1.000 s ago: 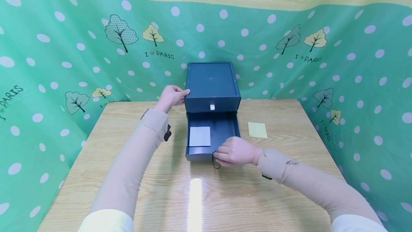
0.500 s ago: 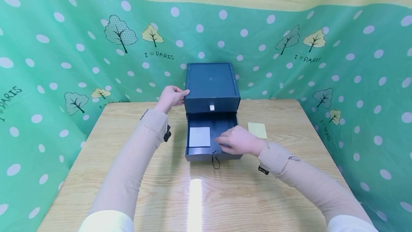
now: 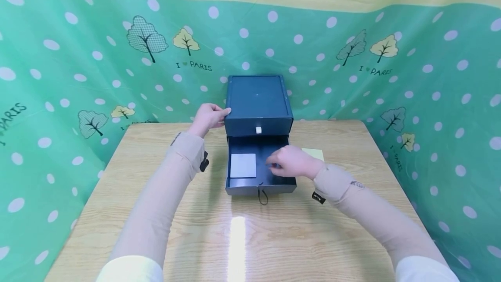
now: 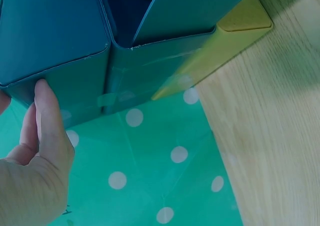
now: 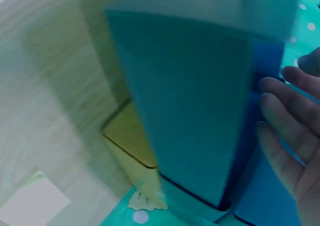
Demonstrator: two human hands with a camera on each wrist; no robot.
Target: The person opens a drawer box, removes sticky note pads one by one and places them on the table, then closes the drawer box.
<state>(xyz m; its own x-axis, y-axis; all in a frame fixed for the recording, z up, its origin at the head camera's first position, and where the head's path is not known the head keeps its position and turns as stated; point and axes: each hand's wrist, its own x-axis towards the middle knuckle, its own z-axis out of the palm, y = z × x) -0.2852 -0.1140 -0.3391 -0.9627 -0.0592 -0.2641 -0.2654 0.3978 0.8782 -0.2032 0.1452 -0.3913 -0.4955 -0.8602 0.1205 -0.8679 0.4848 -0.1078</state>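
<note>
A dark blue two-drawer box (image 3: pixel 258 95) stands at the back of the table. Its lower drawer (image 3: pixel 241 189) is pulled out, with a black loop (image 3: pixel 263 197) hanging from the front. Inside, at the left, lies a pale blue square sticky note (image 3: pixel 243 166). The upper drawer, with a white knob (image 3: pixel 258 130), is closed. My left hand (image 3: pixel 208 119) touches the box's left side, fingers fairly straight in the left wrist view. My right hand (image 3: pixel 292 161) hovers over the right part of the lower drawer, fingers loosely bent, and appears to hold nothing.
Right of the box a yellow sticky note (image 3: pixel 314 153) lies on the wooden table (image 3: pixel 188 229), partly behind the right hand. A yellow tier (image 4: pixel 245 15) sits beneath the blue ones. A green dotted curtain (image 3: pixel 250 47) encloses the table's back and sides.
My right hand has let go of the black loop at the drawer front and moved up and back over the drawer. The left hand stays at the box's side.
</note>
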